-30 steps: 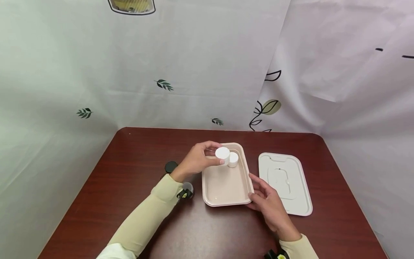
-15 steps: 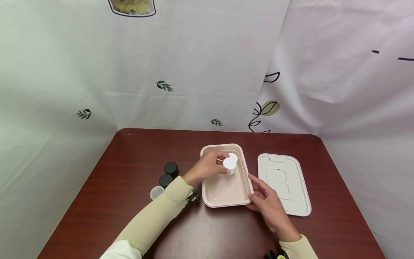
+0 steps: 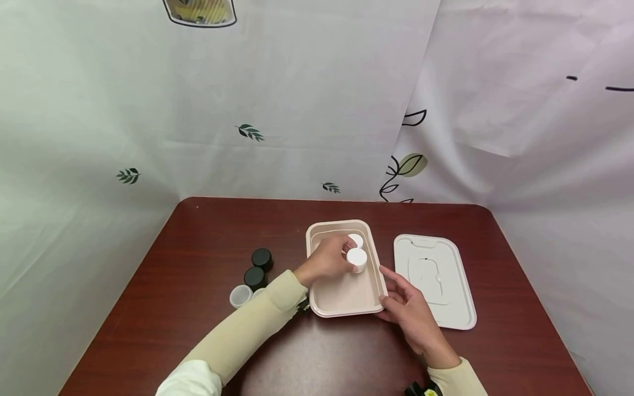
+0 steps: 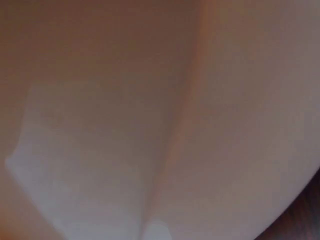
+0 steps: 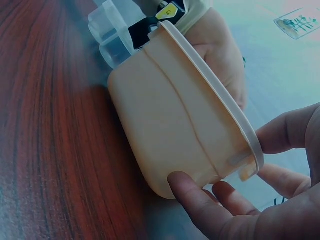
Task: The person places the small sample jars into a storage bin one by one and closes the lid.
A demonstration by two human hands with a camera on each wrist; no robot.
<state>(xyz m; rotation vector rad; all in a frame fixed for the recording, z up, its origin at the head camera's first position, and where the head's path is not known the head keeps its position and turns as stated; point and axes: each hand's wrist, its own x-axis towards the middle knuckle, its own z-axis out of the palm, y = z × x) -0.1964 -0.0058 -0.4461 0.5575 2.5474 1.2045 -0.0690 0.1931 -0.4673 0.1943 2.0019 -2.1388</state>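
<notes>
A dark reddish-brown wooden table (image 3: 208, 330) with rounded corners fills the near part of the scene, and behind it on all sides hang pale sheets of fabric (image 3: 297, 99) printed with small dark leaves, closing off the room. Nearest the person, the right hand (image 3: 408, 316) rests at the near right corner of a shallow beige rectangular plastic container (image 3: 342, 294); its fingers (image 5: 192, 200) are spread and only slightly bent, the thumb and fingertips touching the container's outer wall and rim without wrapping around it, as the right wrist view shows. Just right of those fingers lies a white rectangular plastic lid (image 3: 436, 280), flat on the table and apart from the container. Farther in, the left hand (image 3: 329, 258) reaches into the container in a cream sleeve (image 3: 247, 330), its fingers curled round a small white-capped round jar (image 3: 356, 259) that sits low inside the container. Just beyond those fingers, at the far end of the container, stands a second small white-capped jar (image 3: 354, 240), close against the first. To the left of the left forearm, on the bare table, sit a small clear plastic jar (image 3: 240, 296) and, beyond it, two black-capped round jars (image 3: 258, 268). The left wrist view is a close beige blur and shows nothing distinct.
</notes>
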